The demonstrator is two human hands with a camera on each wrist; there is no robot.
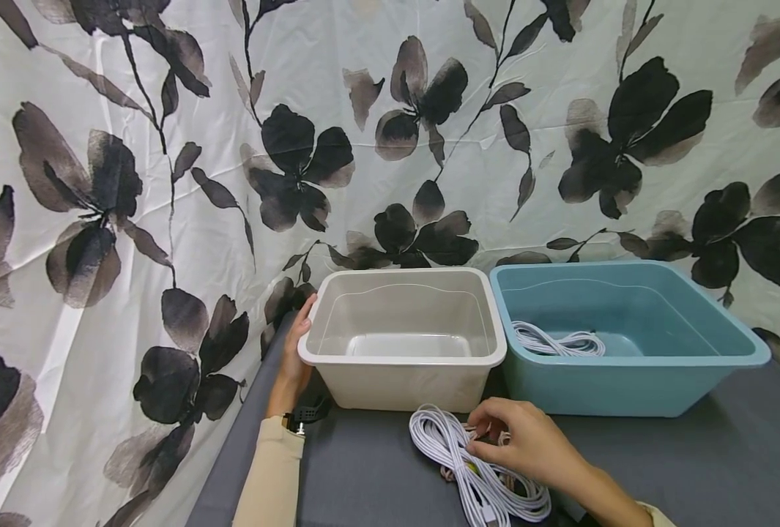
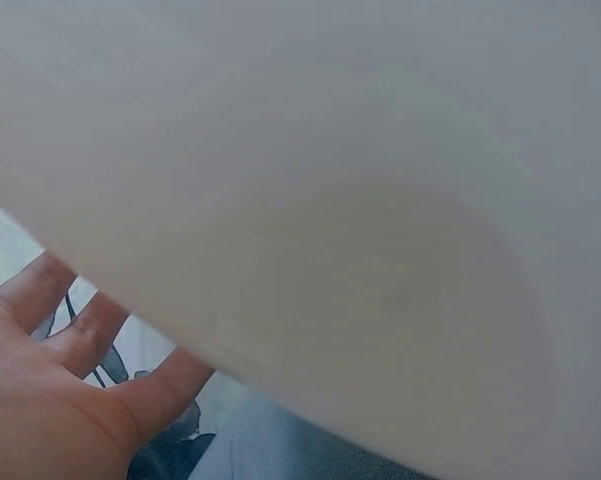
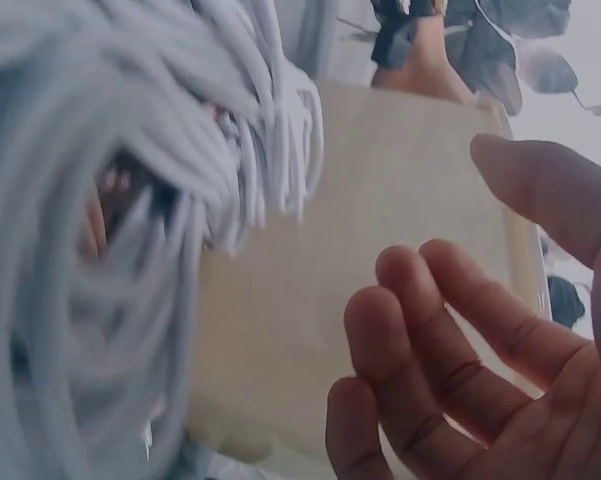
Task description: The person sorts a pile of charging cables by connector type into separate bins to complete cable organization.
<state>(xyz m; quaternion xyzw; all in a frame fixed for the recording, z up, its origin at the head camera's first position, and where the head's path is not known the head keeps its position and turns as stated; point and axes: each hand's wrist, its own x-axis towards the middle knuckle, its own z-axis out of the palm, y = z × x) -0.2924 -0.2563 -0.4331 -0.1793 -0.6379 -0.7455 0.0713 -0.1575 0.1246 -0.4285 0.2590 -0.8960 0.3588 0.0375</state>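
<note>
A cream plastic bin (image 1: 403, 380) stands on the grey surface, and my left hand (image 1: 295, 359) is at its left side, fingers extended up by the rim. In the left wrist view the bin's pale wall (image 2: 360, 250) hides the fingertips of that hand (image 2: 70, 390). In front of the bin lies a bundle of coiled white cables (image 1: 475, 468). My right hand (image 1: 528, 443) hovers at this bundle with loosely bent fingers. The right wrist view shows the thumb and fingers (image 3: 460, 360) apart, nothing between them, beside the cables (image 3: 110, 130).
A blue plastic bin (image 1: 627, 388) stands to the right of the cream one, with a coiled white cable (image 1: 561, 342) inside. Behind both hangs a white cloth with dark flowers (image 1: 422, 95). Grey cloth (image 1: 370, 468) covers the table.
</note>
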